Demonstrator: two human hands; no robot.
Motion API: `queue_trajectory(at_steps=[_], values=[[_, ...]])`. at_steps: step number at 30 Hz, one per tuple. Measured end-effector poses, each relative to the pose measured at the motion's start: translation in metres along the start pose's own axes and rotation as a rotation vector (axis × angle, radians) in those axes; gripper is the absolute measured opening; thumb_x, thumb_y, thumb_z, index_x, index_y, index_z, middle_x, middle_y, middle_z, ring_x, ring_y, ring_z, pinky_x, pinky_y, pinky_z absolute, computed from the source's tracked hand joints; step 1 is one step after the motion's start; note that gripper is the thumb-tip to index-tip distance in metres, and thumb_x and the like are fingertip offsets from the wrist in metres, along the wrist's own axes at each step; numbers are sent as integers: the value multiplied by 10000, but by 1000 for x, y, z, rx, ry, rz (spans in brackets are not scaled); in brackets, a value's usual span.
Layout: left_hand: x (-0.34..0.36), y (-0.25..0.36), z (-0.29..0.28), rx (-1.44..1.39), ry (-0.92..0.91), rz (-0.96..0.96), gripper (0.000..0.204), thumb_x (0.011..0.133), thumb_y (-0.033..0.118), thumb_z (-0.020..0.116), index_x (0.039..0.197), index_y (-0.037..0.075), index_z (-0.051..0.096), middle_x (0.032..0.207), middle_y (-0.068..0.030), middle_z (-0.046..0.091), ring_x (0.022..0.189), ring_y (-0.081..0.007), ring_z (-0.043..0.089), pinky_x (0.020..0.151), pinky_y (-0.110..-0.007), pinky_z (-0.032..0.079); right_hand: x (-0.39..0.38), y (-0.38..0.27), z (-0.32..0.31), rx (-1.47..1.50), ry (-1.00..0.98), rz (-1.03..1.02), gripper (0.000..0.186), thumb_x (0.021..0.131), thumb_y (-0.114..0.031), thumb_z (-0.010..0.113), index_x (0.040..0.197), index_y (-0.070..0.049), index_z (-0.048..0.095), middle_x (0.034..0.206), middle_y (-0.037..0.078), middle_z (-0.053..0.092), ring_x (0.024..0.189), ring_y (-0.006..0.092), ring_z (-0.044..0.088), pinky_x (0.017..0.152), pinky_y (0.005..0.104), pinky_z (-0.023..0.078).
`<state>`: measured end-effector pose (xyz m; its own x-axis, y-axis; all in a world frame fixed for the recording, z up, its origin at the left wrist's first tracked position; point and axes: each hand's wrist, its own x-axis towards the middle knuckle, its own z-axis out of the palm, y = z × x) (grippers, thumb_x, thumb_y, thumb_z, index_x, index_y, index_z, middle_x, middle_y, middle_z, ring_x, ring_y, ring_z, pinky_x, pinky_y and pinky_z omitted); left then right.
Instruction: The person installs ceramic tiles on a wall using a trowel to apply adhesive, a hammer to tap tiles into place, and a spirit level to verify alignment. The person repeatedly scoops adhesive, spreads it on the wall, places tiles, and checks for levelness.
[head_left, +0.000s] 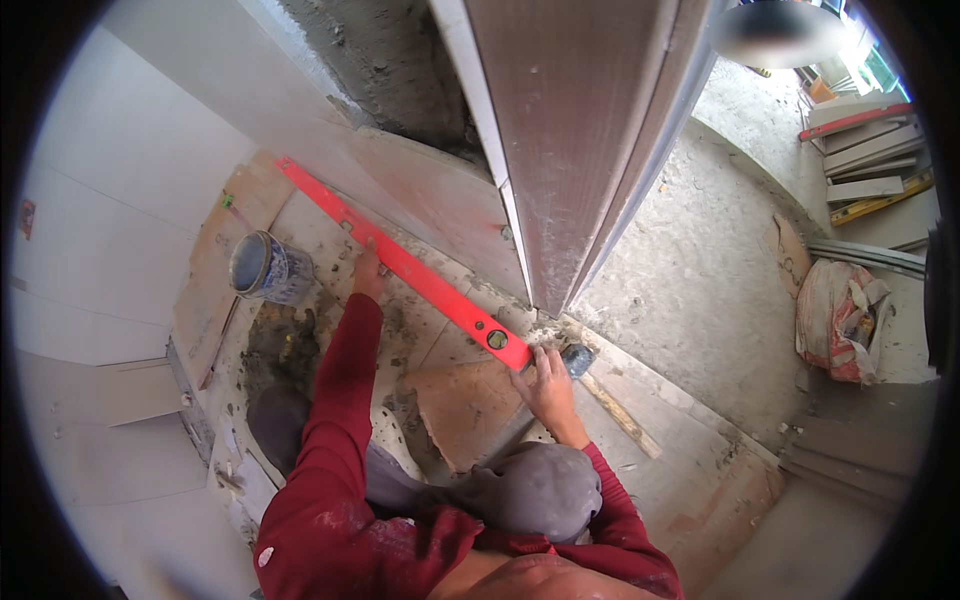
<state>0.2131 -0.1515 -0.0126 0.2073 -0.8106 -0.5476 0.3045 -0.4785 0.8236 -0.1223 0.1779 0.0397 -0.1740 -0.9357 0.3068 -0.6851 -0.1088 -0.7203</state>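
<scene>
A long red spirit level [430, 285] lies slantwise along the foot of the tiled wall, running from the far left toward the middle. My left hand [370, 268] grips its near edge around the middle of its length, fingers partly hidden. At its right end my right hand [550, 395] is closed on the tip, thumb and fingers against the edge. Just right of that hand rests a mallet [577, 361] with a dark head and a wooden handle. Between my arms lies a brown broken-edged slab [468, 410].
A smeared bucket [288, 275] stands left of my left hand. A brown door frame post [585, 140] rises ahead. On the right are a woven sack [838, 318], a yellow level [878, 202], another red level [855, 121] and stacked strips [875, 150].
</scene>
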Motion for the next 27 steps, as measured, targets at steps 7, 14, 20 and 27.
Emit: queue_trajectory(at_steps=[7,14,20,27], values=[[25,-59,-9,205,221,-13,329,976,453,679,1040,130,663,824,-39,664,691,-151,609,628,-388,530,-8,24,-27,-283,24,17,559,871,-407,763,1229,-3,619,1144,190,643,1019,374,620,891,489,510],[6,-75,7,953,403,976,672,834,355,804,1325,-33,558,1167,-204,629,1044,-394,599,923,-492,491,-72,109,-39,-523,-347,335,442,950,-396,651,1162,-11,603,1098,195,669,1000,396,633,854,514,512],[-117,-69,76,1499,-274,766,855,845,512,723,1465,-16,463,1375,-197,570,1317,-332,472,1082,-508,351,-80,103,-53,-426,-357,407,338,1013,-363,568,1072,-31,569,888,218,684,786,449,662,705,540,527],[-119,-101,59,1641,-252,936,788,873,587,647,1403,19,513,1112,-169,718,1162,-297,569,1013,-534,313,-46,45,-78,-309,-300,334,266,965,-273,633,969,-11,590,748,240,646,706,461,643,627,515,490]])
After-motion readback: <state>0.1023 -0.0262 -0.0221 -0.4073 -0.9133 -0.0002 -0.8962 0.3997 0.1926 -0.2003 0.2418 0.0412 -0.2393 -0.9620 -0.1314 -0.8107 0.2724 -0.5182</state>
